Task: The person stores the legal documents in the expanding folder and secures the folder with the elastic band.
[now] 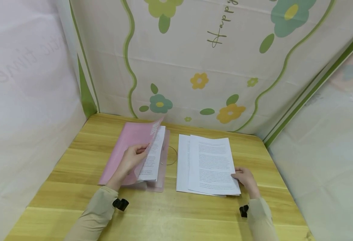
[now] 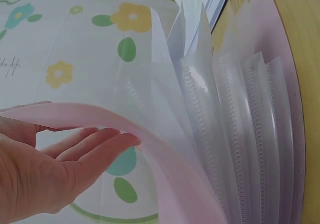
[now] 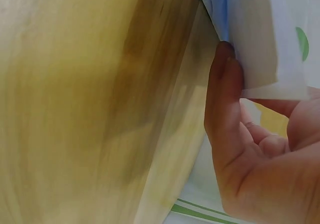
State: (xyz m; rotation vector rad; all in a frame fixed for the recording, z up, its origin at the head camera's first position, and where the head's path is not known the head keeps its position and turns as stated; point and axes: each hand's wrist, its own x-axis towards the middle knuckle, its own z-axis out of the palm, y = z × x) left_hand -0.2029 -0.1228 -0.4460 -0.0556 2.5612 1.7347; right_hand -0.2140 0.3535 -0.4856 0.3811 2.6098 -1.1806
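Note:
My left hand (image 1: 132, 159) pinches the free edge of the pink cover of a display folder (image 1: 119, 150) and holds it raised. Under the cover lie printed pages (image 1: 153, 157). In the left wrist view, several clear plastic sleeves (image 2: 232, 134) fan out beside the bent pink cover (image 2: 165, 159). My right hand (image 1: 246, 179) has the right edge of a printed sheet (image 1: 214, 164) between thumb and fingers, near its lower corner. That sheet overlaps other white papers (image 1: 182, 167) on the table. In the right wrist view, the paper's edge (image 3: 255, 44) lifts between the fingers.
A thin cord loop (image 1: 175, 155) lies between folder and papers. The wooden table (image 1: 170, 217) is enclosed by a flower-printed cloth (image 1: 176, 60) at the back and pale cloth walls on both sides. Each wrist carries a small black camera (image 1: 120, 204).

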